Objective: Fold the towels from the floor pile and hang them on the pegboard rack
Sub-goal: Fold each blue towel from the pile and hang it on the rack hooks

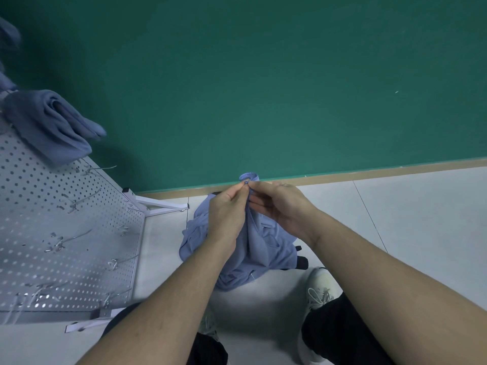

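Note:
A blue towel (259, 243) hangs bunched from both my hands in the middle of the view, its lower part trailing toward the floor. My left hand (228, 212) and my right hand (276, 204) pinch its top edge close together, where a small rolled corner pokes up. More blue cloth (195, 233) lies heaped on the floor behind my left forearm. At the left stands the white pegboard rack (52, 233) with several metal hooks. A folded blue towel (52, 122) hangs near the rack's top, and another blue towel (6, 48) shows at the left edge.
A green wall (263, 75) with a tan baseboard rises right behind the towel. The rack's white feet (163, 206) jut onto the pale tiled floor. My white shoe (320, 288) and dark trouser legs are at the bottom.

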{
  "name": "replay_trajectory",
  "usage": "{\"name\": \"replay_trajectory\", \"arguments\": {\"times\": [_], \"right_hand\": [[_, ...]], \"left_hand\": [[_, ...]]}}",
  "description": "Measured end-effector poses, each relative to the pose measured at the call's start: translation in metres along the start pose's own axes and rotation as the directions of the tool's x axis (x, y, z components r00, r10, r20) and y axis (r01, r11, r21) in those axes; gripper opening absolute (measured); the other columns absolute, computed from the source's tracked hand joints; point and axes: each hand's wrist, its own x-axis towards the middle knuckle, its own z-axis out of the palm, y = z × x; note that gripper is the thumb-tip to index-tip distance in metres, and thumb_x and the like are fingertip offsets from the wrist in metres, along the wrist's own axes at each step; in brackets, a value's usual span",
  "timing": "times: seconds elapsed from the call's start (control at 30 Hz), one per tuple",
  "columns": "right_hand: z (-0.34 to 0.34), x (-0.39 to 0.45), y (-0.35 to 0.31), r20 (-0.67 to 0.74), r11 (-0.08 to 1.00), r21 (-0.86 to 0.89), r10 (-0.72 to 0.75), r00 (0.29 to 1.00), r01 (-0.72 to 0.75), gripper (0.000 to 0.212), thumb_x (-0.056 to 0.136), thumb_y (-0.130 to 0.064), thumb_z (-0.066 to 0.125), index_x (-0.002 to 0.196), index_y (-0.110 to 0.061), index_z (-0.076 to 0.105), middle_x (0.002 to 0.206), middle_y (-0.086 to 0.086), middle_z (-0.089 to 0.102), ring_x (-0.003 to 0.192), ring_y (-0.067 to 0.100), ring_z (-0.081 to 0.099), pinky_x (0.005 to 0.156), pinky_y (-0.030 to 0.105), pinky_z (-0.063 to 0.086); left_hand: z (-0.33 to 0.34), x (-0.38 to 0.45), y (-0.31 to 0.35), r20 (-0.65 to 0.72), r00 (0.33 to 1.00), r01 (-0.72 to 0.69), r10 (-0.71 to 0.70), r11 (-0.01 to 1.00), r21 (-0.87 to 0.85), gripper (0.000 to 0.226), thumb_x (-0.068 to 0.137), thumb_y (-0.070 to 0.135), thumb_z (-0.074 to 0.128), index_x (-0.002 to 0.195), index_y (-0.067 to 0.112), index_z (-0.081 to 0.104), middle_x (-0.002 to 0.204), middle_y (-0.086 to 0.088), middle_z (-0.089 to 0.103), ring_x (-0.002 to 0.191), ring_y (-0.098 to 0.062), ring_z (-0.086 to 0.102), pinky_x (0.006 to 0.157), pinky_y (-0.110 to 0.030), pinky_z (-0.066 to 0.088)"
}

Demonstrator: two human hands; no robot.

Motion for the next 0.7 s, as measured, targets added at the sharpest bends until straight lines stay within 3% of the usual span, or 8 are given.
{"name": "replay_trajectory", "arguments": {"times": [0.1, 0.17, 0.23, 0.3, 0.4, 0.53, 0.6, 0.7], "right_hand": [[-0.002, -0.002, 0.000, 0.012, 0.999, 0.023, 0.024, 1.000, -0.024, 0.016, 0.090, -0.014, 0.072, 0.100, -0.002, 0.072, 0.095, 0.011, 0.069, 0.085, 0.017, 0.068, 0.084, 0.025, 0.060], [-0.003, -0.003, -0.001, 0.028, 0.998, 0.054, 0.020, 0.999, -0.022, 0.022, 0.091, -0.015, 0.071, 0.107, 0.000, 0.072, 0.093, 0.009, 0.072, 0.081, 0.015, 0.070, 0.079, 0.023, 0.060], [-0.004, -0.006, -0.003, 0.038, 0.998, 0.056, 0.001, 0.999, -0.003, 0.021, 0.094, -0.016, 0.068, 0.107, -0.001, 0.073, 0.094, 0.009, 0.074, 0.080, 0.014, 0.071, 0.078, 0.024, 0.060], [-0.004, -0.007, -0.005, 0.051, 1.000, 0.023, -0.013, 0.999, 0.012, 0.017, 0.097, -0.018, 0.064, 0.102, -0.005, 0.074, 0.095, 0.007, 0.075, 0.082, 0.013, 0.072, 0.085, 0.028, 0.060], [-0.004, -0.010, -0.008, 0.079, 0.995, -0.092, -0.025, 0.997, 0.032, 0.019, 0.099, -0.022, 0.060, 0.100, -0.009, 0.074, 0.095, 0.006, 0.076, 0.089, 0.015, 0.073, 0.092, 0.034, 0.057], [-0.006, -0.012, -0.014, 0.025, 0.973, -0.182, -0.137, 0.990, 0.139, 0.012, 0.097, -0.014, 0.061, 0.106, -0.012, 0.068, 0.092, 0.007, 0.070, 0.084, 0.020, 0.066, 0.083, 0.031, 0.057], [-0.016, -0.006, -0.015, -0.019, 0.857, -0.437, -0.312, 0.950, 0.273, 0.022, 0.094, -0.004, 0.058, 0.111, -0.018, 0.063, 0.097, 0.002, 0.061, 0.085, 0.018, 0.058, 0.079, 0.024, 0.052], [-0.030, 0.005, -0.014, 0.217, 0.443, -0.761, -0.517, 0.828, 0.475, 0.043, 0.084, -0.006, 0.059, 0.122, -0.025, 0.058, 0.123, -0.002, 0.052, 0.113, 0.014, 0.049, 0.096, 0.014, 0.035]], "left_hand": [[-0.002, -0.001, 0.003, 0.037, 0.999, -0.043, 0.040, 0.996, 0.074, 0.023, 0.100, 0.018, 0.059, 0.117, 0.017, 0.075, 0.106, 0.010, 0.076, 0.102, -0.001, 0.070, 0.098, -0.027, 0.054], [-0.002, -0.004, 0.007, 0.102, 0.993, -0.072, 0.062, 0.993, 0.096, 0.024, 0.100, 0.015, 0.059, 0.118, 0.022, 0.073, 0.104, 0.017, 0.074, 0.099, 0.007, 0.067, 0.092, -0.015, 0.053], [-0.002, -0.005, 0.009, 0.162, 0.985, -0.069, 0.059, 0.996, 0.057, 0.028, 0.097, 0.009, 0.062, 0.121, 0.021, 0.071, 0.107, 0.015, 0.074, 0.100, 0.006, 0.068, 0.088, -0.011, 0.051], [-0.002, -0.003, 0.008, 0.145, 0.987, -0.073, 0.068, 0.997, 0.030, 0.028, 0.096, 0.009, 0.065, 0.122, 0.016, 0.071, 0.110, 0.008, 0.076, 0.105, -0.001, 0.069, 0.096, -0.020, 0.052], [-0.006, 0.002, 0.006, 0.040, 0.997, -0.072, 0.070, 0.996, 0.051, 0.017, 0.098, 0.018, 0.064, 0.107, 0.021, 0.077, 0.101, 0.007, 0.078, 0.103, -0.008, 0.071, 0.101, -0.034, 0.053], [-0.010, 0.005, 0.009, 0.042, 0.999, -0.017, 0.017, 1.000, -0.002, 0.019, 0.099, 0.018, 0.061, 0.093, 0.023, 0.078, 0.103, -0.004, 0.077, 0.106, -0.021, 0.070, 0.103, -0.044, 0.052], [-0.014, 0.009, 0.010, 0.031, 0.999, -0.025, 0.024, 1.000, 0.017, 0.015, 0.097, 0.021, 0.063, 0.099, 0.020, 0.078, 0.105, -0.002, 0.077, 0.110, -0.023, 0.069, 0.104, -0.046, 0.051], [-0.021, 0.012, 0.011, 0.047, 0.998, -0.048, 0.047, 0.998, 0.026, 0.015, 0.096, 0.021, 0.066, 0.106, 0.017, 0.077, 0.106, 0.001, 0.077, 0.107, -0.018, 0.069, 0.106, -0.044, 0.050]]}}
